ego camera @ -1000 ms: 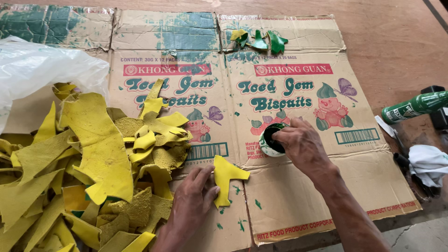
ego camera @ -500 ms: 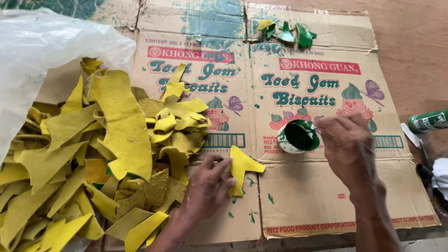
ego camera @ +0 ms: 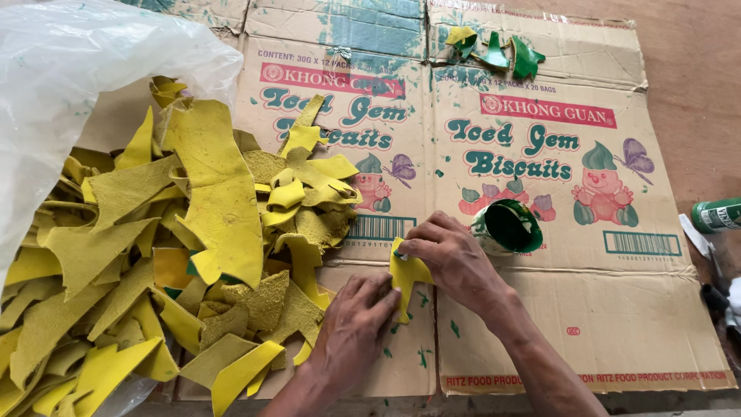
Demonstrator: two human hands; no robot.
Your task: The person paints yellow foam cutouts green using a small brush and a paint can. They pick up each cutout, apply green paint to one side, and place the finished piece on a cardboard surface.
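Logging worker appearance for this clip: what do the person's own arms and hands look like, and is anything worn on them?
Both the left hand and the right hand are bare: no gloves, and no rings, watch or bracelet show. The forearms are uncovered as far as the bottom edge of the picture, with no sleeve in view. Whether the fingers carry paint stains is too small to tell.

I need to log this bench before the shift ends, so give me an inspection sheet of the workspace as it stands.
Surface: flattened cardboard box with green paint smears, laid on a brown floor.
Job's things: yellow cut piece; small round tin of green paint, open.
Clutter: heap of yellow scraps; clear plastic bag; green-painted pieces at the far edge; green can at right.
Grippers: left hand presses the piece's lower edge; right hand has its fingers on the top corner.
Cables: nothing seen.
Surroundings: nothing seen beyond the floor.
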